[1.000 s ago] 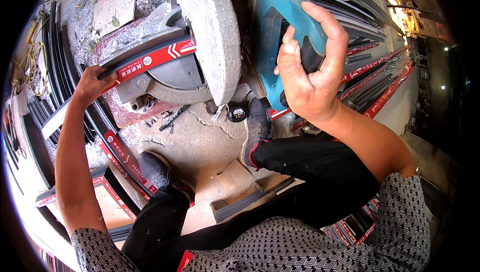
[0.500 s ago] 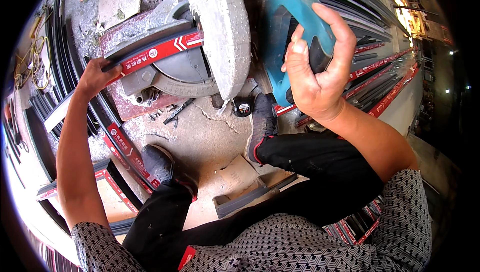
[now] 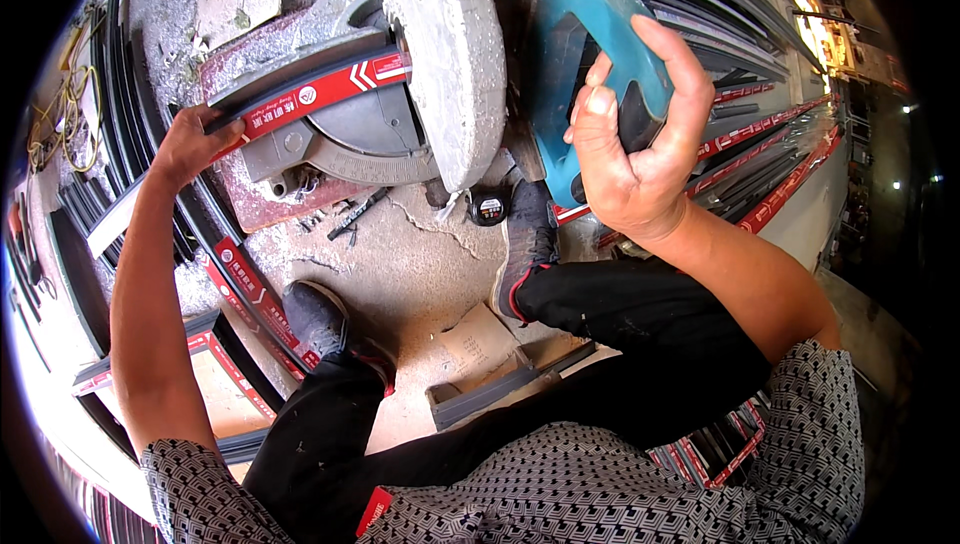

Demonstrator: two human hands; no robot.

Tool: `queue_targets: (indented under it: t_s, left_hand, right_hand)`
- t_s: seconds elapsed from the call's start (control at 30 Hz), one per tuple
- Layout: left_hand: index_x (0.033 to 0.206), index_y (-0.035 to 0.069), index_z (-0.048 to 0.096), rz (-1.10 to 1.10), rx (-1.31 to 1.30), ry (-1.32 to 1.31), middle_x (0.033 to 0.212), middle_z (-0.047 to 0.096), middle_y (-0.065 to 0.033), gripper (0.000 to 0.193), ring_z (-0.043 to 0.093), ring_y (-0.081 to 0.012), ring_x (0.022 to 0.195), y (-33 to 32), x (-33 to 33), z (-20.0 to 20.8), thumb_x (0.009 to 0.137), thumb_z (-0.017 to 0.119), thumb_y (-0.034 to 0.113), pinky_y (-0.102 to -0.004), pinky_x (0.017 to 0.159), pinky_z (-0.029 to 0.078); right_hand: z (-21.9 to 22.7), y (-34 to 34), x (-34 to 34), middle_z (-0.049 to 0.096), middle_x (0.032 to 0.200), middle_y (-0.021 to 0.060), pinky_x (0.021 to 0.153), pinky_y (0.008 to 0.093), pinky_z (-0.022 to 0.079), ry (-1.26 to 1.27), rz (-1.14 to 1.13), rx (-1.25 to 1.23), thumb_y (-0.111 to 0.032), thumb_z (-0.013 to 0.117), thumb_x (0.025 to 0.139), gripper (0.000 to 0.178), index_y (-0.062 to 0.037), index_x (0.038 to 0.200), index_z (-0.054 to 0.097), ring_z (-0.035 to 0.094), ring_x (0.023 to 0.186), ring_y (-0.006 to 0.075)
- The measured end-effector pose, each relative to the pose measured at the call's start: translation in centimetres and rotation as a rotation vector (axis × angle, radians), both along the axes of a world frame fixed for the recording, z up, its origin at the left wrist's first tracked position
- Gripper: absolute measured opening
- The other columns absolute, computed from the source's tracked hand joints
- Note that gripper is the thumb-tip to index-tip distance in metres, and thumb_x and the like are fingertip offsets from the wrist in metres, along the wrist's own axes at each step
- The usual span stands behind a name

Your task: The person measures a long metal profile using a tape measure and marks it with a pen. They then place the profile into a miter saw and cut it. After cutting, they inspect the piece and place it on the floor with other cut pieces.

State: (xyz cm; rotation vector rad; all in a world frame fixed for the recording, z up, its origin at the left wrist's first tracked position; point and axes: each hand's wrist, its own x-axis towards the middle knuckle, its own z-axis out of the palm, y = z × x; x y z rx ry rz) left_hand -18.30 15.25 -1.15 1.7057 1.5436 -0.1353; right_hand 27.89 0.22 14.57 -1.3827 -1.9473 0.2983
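My left hand (image 3: 192, 147) is closed around the near end of a dark profile bar (image 3: 330, 92) with red printed film along its face. The bar lies across the grey base (image 3: 370, 136) of a miter saw, against its fence, and its far end passes behind the pale, dust-coated blade guard (image 3: 450, 64). Fingers of my right hand (image 3: 640, 134) wrap the teal saw handle (image 3: 600, 4), with the thumb beside the dark grip. The guard hides the blade, so its contact with the bar cannot be seen.
A round black tape measure (image 3: 489, 208) and a dark marker-like stick (image 3: 357, 214) lie on the cracked floor. Long dark profiles (image 3: 120, 94) lie at the left; red-banded ones (image 3: 760, 134) are stacked at the right. My shoes (image 3: 318, 322) flank the floor before the saw.
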Motion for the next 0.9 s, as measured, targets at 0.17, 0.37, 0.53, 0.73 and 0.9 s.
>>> queue_targets:
  t_s: [0.17, 0.37, 0.53, 0.73, 0.9]
  left_hand:
    - [0.111, -0.014, 0.071, -0.028, 0.11, -0.025, 0.099, 0.075, -0.0196, 0.066, 0.067, -0.0213, 0.092, -0.4, 0.2, -0.3, 0.087, 0.08, 0.047, -0.0368, 0.09, 0.052]
    - [0.103, -0.012, 0.073, -0.024, 0.17, -0.014, 0.09, 0.076, -0.016, 0.058, 0.066, -0.0167, 0.083, -0.7, 0.4, -0.1, 0.088, 0.079, 0.043, -0.0354, 0.083, 0.053]
    - [0.105, -0.012, 0.074, -0.028, 0.154, -0.03, 0.091, 0.076, -0.0163, 0.058, 0.067, -0.0169, 0.083, -0.7, 0.5, 0.0, 0.088, 0.079, 0.043, -0.035, 0.084, 0.054]
    - [0.108, -0.012, 0.073, -0.037, 0.161, -0.035, 0.093, 0.077, -0.0165, 0.059, 0.068, -0.0176, 0.085, -0.7, 0.5, 0.1, 0.088, 0.079, 0.044, -0.0354, 0.086, 0.054]
    - [0.109, -0.012, 0.073, -0.039, 0.154, -0.019, 0.097, 0.077, -0.0189, 0.061, 0.07, -0.0198, 0.088, -0.6, 0.3, -0.2, 0.088, 0.079, 0.045, -0.0361, 0.088, 0.054]
  right_hand:
    - [-0.4, -0.3, -0.1, 0.061, 0.109, 0.0111, 0.062, 0.0256, 0.055, 0.03, 0.011, -0.006, 0.001, 0.057, 0.102, 0.056, -0.0044, 0.151, 0.03, 0.058, 0.071, 0.009]
    - [-0.7, -0.6, 0.0, 0.061, 0.111, 0.0108, 0.062, 0.0259, 0.055, 0.052, 0.024, -0.019, 0.002, 0.057, 0.101, 0.058, -0.0049, 0.151, 0.029, 0.058, 0.072, 0.0094]
    - [-0.9, -0.8, -0.1, 0.06, 0.111, 0.011, 0.063, 0.0261, 0.055, 0.088, 0.044, -0.026, 0.001, 0.058, 0.101, 0.058, -0.0047, 0.151, 0.029, 0.058, 0.072, 0.0101]
    - [-1.5, -1.2, -0.1, 0.052, 0.128, 0.0142, 0.081, 0.0303, 0.054, 0.173, 0.031, -0.018, 0.006, 0.061, 0.093, 0.061, 0.0009, 0.148, 0.036, 0.061, 0.091, 0.0154]
    - [-2.1, -1.1, 0.0, 0.048, 0.136, 0.0155, 0.09, 0.0325, 0.054, 0.226, 0.035, -0.018, 0.008, 0.063, 0.089, 0.063, 0.0034, 0.147, 0.039, 0.061, 0.101, 0.0178]
